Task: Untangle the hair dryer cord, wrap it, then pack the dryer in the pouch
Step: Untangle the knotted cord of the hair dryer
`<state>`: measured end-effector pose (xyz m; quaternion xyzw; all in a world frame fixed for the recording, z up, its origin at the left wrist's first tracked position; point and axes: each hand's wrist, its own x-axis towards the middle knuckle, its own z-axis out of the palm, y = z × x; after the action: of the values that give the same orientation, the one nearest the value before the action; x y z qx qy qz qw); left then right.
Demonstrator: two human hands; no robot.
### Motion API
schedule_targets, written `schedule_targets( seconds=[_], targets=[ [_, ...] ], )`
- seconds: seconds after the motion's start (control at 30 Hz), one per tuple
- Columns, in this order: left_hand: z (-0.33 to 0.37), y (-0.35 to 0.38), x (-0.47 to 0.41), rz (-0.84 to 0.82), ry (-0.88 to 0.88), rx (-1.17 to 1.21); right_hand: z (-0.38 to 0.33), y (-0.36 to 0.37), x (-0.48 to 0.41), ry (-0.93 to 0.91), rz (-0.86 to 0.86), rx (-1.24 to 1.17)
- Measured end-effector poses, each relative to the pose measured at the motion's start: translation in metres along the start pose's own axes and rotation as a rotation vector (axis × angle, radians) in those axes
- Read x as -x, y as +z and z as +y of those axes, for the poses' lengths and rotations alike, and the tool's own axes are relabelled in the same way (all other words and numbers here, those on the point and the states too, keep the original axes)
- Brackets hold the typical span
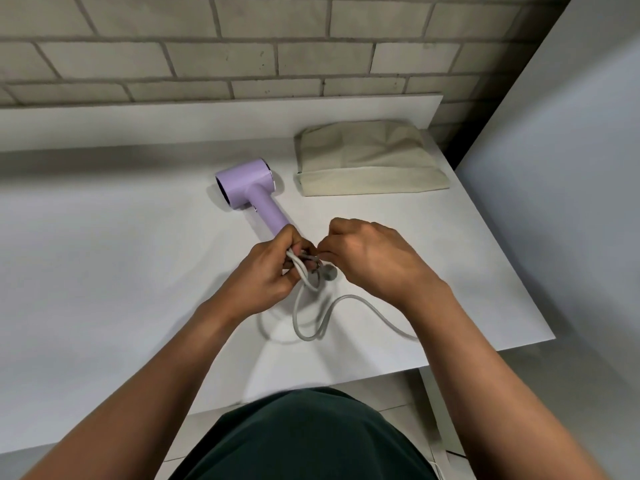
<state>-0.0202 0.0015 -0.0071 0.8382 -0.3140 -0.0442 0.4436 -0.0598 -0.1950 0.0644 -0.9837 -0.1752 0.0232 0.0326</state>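
Observation:
A lilac hair dryer (250, 186) lies on the white table (104, 258), barrel to the far left, handle pointing toward me. Its grey cord (313, 323) runs from the handle end into a tangle between my hands, then loops loosely on the table and trails off to the right under my forearm. My left hand (266, 271) grips several bunched strands of the cord just below the handle. My right hand (370, 258) pinches the cord at the same knot, fingertips almost touching the left hand. A grey round piece hangs at the tangle. The beige fabric pouch (367, 161) lies flat beyond, to the right.
A brick wall with a white ledge (221, 116) runs along the table's far side. The table's right edge (512, 271) drops off beside a grey panel. The near edge is close to my body; tiled floor shows below.

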Motion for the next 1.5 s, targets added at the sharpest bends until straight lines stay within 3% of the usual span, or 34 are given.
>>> schedule_targets(
  seconds=[0.17, 0.4, 0.77, 0.97, 1.23, 1.5],
  targets=[
    [-0.004, -0.001, 0.001, -0.094, -0.033, -0.018, -0.002, 0.002, 0.004, -0.005, 0.096, -0.183],
    [0.0, -0.004, 0.0, 0.017, -0.045, 0.03, 0.009, -0.004, 0.012, 0.048, 0.164, -0.363],
    [0.001, -0.006, -0.003, 0.02, -0.004, 0.156, -0.001, 0.014, 0.003, -0.096, -0.091, -0.388],
    [0.001, -0.008, -0.005, 0.1, -0.097, 0.22, 0.014, 0.001, 0.005, -0.059, 0.237, -0.553],
    [-0.014, 0.002, -0.004, 0.179, -0.188, 0.252, 0.025, -0.011, 0.018, 0.127, 0.281, -0.754],
    [-0.012, -0.002, -0.001, 0.206, -0.356, 0.561, 0.06, -0.018, 0.033, 0.245, 0.454, -0.627]
  ],
)
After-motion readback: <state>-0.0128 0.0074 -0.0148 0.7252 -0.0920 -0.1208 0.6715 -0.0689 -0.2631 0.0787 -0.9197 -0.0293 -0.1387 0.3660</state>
